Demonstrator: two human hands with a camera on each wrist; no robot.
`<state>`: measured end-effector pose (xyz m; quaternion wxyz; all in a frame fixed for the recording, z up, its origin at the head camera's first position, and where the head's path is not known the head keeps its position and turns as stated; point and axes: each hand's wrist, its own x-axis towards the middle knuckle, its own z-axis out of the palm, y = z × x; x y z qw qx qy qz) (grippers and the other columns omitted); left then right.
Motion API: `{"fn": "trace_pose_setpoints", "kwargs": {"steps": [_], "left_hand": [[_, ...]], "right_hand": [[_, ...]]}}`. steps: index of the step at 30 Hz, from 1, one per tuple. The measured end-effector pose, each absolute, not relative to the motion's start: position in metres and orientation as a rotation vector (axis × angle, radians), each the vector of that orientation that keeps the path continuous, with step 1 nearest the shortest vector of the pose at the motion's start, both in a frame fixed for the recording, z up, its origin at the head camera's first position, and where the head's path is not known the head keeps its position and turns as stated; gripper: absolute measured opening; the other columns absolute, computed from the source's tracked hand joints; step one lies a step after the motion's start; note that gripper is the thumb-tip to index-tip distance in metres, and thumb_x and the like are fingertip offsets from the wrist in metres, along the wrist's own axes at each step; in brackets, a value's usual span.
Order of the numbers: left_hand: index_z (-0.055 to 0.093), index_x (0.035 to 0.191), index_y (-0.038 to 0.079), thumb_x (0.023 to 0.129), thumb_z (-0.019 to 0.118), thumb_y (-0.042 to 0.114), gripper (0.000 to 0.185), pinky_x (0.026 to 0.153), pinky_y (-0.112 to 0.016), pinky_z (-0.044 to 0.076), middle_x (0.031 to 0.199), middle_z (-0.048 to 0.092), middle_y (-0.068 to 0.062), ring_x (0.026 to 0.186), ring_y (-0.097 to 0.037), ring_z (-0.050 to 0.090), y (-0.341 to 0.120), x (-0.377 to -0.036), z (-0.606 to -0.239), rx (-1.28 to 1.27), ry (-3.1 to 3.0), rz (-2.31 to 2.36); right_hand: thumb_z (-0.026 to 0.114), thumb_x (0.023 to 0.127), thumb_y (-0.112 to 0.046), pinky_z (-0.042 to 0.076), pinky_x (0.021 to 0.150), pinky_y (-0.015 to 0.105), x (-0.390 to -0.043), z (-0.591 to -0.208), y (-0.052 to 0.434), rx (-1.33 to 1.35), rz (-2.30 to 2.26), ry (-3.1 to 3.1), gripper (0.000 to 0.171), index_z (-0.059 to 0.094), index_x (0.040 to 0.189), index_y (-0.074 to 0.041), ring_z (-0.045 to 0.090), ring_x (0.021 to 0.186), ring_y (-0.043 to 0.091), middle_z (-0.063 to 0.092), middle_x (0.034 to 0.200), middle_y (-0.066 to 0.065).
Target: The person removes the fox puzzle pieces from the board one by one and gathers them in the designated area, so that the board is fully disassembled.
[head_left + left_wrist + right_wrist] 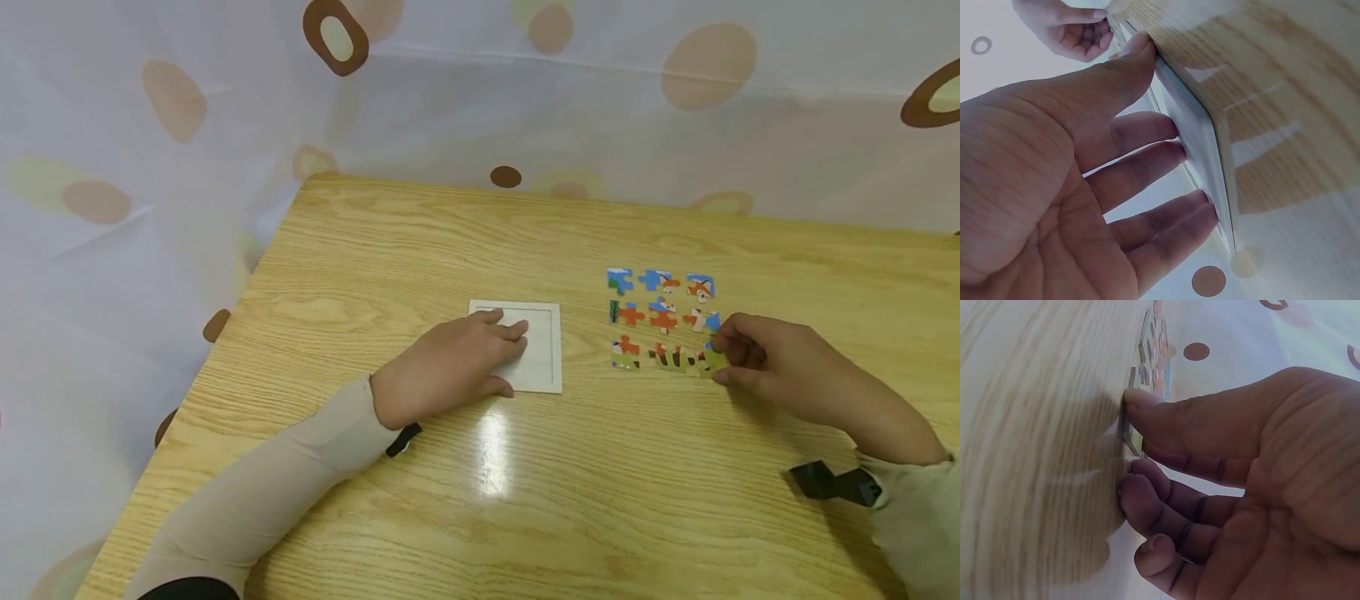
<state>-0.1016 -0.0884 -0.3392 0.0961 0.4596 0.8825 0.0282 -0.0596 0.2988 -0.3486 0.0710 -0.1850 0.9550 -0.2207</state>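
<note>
The left hand (450,362) lies flat, fingers straight, on the white puzzle tray (542,346) mid-table (nothing fitted in it yet). The right hand (780,367) pinches a yellowish puzzle piece (714,361) at the loose pieces (660,317) toward the table's right edge; all remain to place.

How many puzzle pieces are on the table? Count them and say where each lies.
9 puzzle pieces, in a three-by-three grid right of the white tray. The right hand pinches the bottom-right piece, partly hiding it.
</note>
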Motion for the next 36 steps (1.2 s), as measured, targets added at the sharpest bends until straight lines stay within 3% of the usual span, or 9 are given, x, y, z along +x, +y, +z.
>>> {"fn": "trace_pose_setpoints", "kwargs": {"steps": [21,30,36], "left_hand": [[0.067,0.136,0.009,0.09,0.079,0.041,0.056,0.109,-0.038,0.047,0.15,0.056,-0.008,0.137,-0.034,0.053,-0.09,-0.1,-0.339,1.371,2.616,0.097],[0.068,0.132,0.01,0.09,0.08,0.039,0.052,0.11,-0.039,0.046,0.152,0.054,-0.009,0.137,-0.036,0.053,-0.09,-0.101,-0.341,1.381,2.604,0.148],[0.068,0.133,0.01,0.096,0.074,0.042,0.049,0.114,-0.039,0.042,0.15,0.056,-0.011,0.138,-0.033,0.052,-0.094,-0.103,-0.343,1.39,2.582,0.19]], "right_hand": [[0.08,0.088,-0.002,0.046,0.059,0.025,-0.058,-0.347,0.298,-0.492,-0.667,2.821,0.024,0.062,0.102,-0.005,0.05,0.072,0.004,0.059,0.087,-0.004],[0.076,0.094,-0.007,0.047,0.057,0.026,-0.055,-0.343,0.298,-0.51,-0.703,2.939,0.021,0.062,0.109,-0.003,0.056,0.067,0.002,0.06,0.084,-0.002],[0.072,0.1,-0.019,0.049,0.06,0.03,-0.053,-0.335,0.283,-0.431,-0.741,2.987,0.034,0.06,0.123,0.002,0.062,0.079,0.017,0.064,0.101,0.013]]}}
